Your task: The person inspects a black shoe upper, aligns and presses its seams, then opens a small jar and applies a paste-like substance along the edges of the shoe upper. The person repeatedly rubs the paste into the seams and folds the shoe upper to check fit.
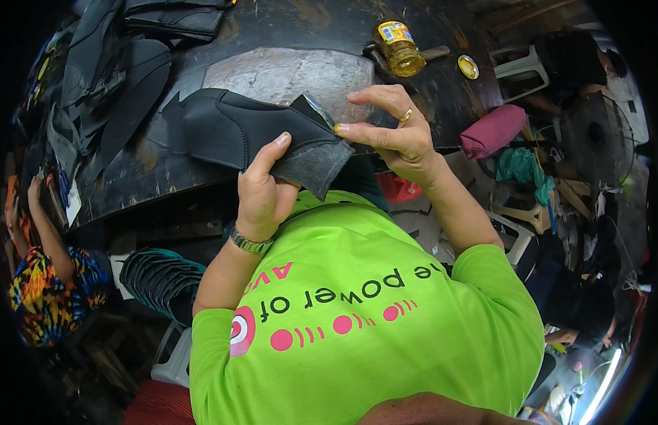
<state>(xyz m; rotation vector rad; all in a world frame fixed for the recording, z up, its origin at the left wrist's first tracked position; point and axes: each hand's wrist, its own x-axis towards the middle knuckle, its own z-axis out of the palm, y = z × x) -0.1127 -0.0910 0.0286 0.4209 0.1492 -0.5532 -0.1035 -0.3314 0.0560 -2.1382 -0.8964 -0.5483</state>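
Observation:
My left hand is closed on a black leather shoe upper, thumb on top and the other fingers hidden beneath. The piece has a stitched curved seam, and a grey lining shows at its right end. My right hand is at that end, thumb tip touching the edge of the upper. Its index finger is raised apart from the thumb; the remaining fingers are mostly hidden. Under the upper lies a worn grey slab on the dark table.
An opened jar of yellowish stuff stands beyond my right hand, with its yellow lid nearby. Black leather pieces lie at the left. A pink bundle and a fan are at the right. Another person sits at the left.

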